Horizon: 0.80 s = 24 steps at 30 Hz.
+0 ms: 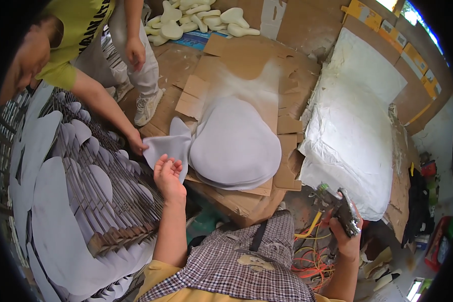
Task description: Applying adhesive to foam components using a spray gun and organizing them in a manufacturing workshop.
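Beyond your half-curled left fingers (161,164), a grey sheet (166,146) seems mid-transfer, next needing clearance; your right fingers (337,229) grip a spray gun (348,213).

Soft daylight, dark fisheye edges.

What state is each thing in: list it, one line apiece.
Left hand: fingers half curled; contact with grey sheet unclear
Right hand: closed around spray gun
Spray gun: held
Grey sheet: bent, held by a co-worker's hand
Grey stack: piled flat
Cardboard: under the stack, patchily whitened
White cover: wrinkled
Cream pads: heaped
Hoses: tangled
Rack: loaded with grey pieces
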Each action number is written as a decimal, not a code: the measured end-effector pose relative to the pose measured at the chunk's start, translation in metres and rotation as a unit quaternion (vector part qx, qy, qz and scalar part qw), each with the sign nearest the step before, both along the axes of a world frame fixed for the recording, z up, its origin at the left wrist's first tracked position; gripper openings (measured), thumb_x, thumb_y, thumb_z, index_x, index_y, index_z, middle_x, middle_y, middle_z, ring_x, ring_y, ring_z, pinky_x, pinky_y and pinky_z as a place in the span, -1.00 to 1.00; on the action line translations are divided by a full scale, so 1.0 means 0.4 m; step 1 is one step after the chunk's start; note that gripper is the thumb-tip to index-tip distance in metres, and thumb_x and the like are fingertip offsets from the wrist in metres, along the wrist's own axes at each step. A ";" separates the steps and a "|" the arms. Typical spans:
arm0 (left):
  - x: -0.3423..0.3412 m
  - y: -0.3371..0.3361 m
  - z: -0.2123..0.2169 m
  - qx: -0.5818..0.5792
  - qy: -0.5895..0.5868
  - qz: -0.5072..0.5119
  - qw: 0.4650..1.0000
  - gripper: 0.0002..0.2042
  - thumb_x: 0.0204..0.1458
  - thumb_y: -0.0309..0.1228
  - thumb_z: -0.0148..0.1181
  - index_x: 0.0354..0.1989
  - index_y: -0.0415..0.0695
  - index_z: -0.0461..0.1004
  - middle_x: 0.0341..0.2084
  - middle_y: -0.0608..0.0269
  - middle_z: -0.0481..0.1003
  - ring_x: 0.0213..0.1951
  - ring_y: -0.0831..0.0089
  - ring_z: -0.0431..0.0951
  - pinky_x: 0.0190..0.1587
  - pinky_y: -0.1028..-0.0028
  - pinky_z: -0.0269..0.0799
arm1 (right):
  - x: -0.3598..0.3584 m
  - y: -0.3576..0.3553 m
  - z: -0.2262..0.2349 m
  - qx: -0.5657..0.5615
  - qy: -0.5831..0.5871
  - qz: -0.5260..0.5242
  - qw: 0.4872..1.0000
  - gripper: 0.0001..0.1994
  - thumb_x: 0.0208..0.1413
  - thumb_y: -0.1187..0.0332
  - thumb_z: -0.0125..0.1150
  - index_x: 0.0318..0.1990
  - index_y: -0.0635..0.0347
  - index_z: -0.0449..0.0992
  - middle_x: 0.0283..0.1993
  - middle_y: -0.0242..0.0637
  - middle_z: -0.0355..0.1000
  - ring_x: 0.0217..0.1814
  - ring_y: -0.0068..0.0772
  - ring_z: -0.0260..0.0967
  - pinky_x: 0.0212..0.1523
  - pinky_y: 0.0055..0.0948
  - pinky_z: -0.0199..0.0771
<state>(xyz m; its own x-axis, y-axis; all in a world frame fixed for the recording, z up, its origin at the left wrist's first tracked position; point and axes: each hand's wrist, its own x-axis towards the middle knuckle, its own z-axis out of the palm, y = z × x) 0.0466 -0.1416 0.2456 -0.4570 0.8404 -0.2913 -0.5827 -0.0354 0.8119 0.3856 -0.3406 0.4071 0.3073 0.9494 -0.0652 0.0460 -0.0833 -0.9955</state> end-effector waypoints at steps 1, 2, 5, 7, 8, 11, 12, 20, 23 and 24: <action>0.003 0.001 -0.004 0.000 0.000 0.000 1.000 -0.76 0.00 -0.55 0.01 -0.12 -0.18 0.34 -0.33 0.23 0.40 -0.37 0.42 0.46 -0.29 0.52 0.39 | 0.007 -0.015 0.001 0.000 0.000 0.000 1.000 -0.47 -0.04 0.57 0.14 0.15 0.40 0.19 -0.31 -0.30 0.39 -0.34 -0.53 0.36 -0.31 -0.53 0.41; 0.006 0.002 -0.008 0.000 0.001 -0.003 1.000 -0.77 0.00 -0.55 0.01 -0.12 -0.18 0.34 -0.34 0.22 0.40 -0.38 0.43 0.47 -0.29 0.52 0.40 | 0.023 -0.033 -0.001 -0.010 -0.026 -0.003 1.000 -0.46 -0.05 0.57 0.14 0.15 0.40 0.20 -0.30 -0.31 0.39 -0.35 -0.55 0.35 -0.32 -0.55 0.41; 0.007 -0.004 -0.022 -0.003 0.000 -0.007 1.000 -0.78 0.01 -0.55 0.00 -0.14 -0.19 0.34 -0.35 0.22 0.41 -0.39 0.45 0.47 -0.31 0.54 0.41 | 0.036 -0.080 0.010 -0.039 -0.058 -0.009 0.997 -0.46 -0.07 0.57 0.16 0.14 0.40 0.21 -0.29 -0.34 0.39 -0.34 -0.59 0.34 -0.33 -0.58 0.39; 0.013 0.000 -0.035 -0.004 0.001 -0.011 1.000 -0.79 0.02 -0.55 0.00 -0.14 -0.19 0.34 -0.35 0.22 0.41 -0.40 0.46 0.47 -0.32 0.55 0.41 | 0.035 -0.102 0.018 -0.068 -0.073 0.004 0.995 -0.45 -0.08 0.56 0.18 0.14 0.38 0.22 -0.33 -0.36 0.39 -0.37 -0.60 0.34 -0.34 -0.60 0.38; 0.016 0.002 -0.048 -0.010 0.011 -0.010 1.000 -0.80 0.02 -0.56 0.00 -0.15 -0.19 0.34 -0.36 0.23 0.41 -0.41 0.47 0.47 -0.34 0.56 0.41 | 0.040 -0.111 0.025 -0.095 -0.076 0.033 0.992 -0.43 -0.12 0.58 0.19 0.14 0.36 0.23 -0.36 -0.36 0.41 -0.38 -0.60 0.34 -0.33 -0.58 0.38; 0.019 0.015 -0.112 -0.022 0.027 -0.014 0.999 -0.81 0.01 -0.56 0.02 -0.17 -0.21 0.34 -0.39 0.25 0.41 -0.42 0.53 0.46 -0.39 0.61 0.40 | 0.039 -0.126 0.005 -0.121 -0.019 0.085 0.989 -0.41 -0.17 0.62 0.21 0.13 0.35 0.24 -0.37 -0.36 0.42 -0.37 -0.58 0.36 -0.31 -0.56 0.40; 0.020 0.021 -0.140 -0.055 0.061 -0.030 0.996 -0.81 0.00 -0.57 0.03 -0.17 -0.22 0.34 -0.40 0.26 0.41 -0.43 0.55 0.45 -0.39 0.62 0.39 | 0.036 -0.117 0.000 -0.109 -0.013 0.111 0.988 -0.39 -0.21 0.66 0.20 0.13 0.34 0.24 -0.33 -0.32 0.43 -0.33 -0.55 0.38 -0.28 -0.54 0.41; 0.056 0.078 -0.319 -0.140 0.473 -0.117 0.862 -0.66 -0.14 -0.50 0.16 -0.10 -0.18 0.44 -0.40 0.24 0.48 -0.31 0.35 0.48 -0.23 0.40 0.40 | 0.008 -0.004 0.016 -0.004 0.054 0.037 0.998 -0.40 -0.17 0.67 0.20 0.14 0.33 0.22 -0.34 -0.30 0.39 -0.31 -0.52 0.36 -0.25 -0.49 0.42; 0.061 0.087 -0.325 -0.180 0.564 -0.142 0.793 -0.60 -0.21 -0.45 0.20 -0.08 -0.10 0.45 -0.35 0.12 0.49 -0.25 0.17 0.48 -0.15 0.27 0.39 | 0.031 -0.043 0.023 -0.079 -0.009 0.109 0.991 -0.41 -0.16 0.67 0.18 0.13 0.31 0.24 -0.31 -0.32 0.39 -0.29 -0.55 0.35 -0.21 -0.51 0.40; 0.062 0.090 -0.333 -0.181 0.585 -0.150 0.776 -0.62 -0.18 -0.46 0.17 -0.08 -0.09 0.44 -0.28 0.10 0.47 -0.19 0.15 0.46 -0.12 0.26 0.38 | 0.042 -0.060 0.009 -0.097 0.011 0.118 0.988 -0.42 -0.16 0.67 0.17 0.13 0.30 0.27 -0.26 -0.34 0.41 -0.26 -0.59 0.34 -0.19 -0.54 0.38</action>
<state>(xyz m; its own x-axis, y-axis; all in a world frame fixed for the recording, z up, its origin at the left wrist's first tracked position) 0.0714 -0.1058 0.1125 -0.3869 0.9197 -0.0667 0.6229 0.3140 0.7166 0.4022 -0.3646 0.4107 0.0743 0.9635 -0.2571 0.0649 -0.2619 -0.9629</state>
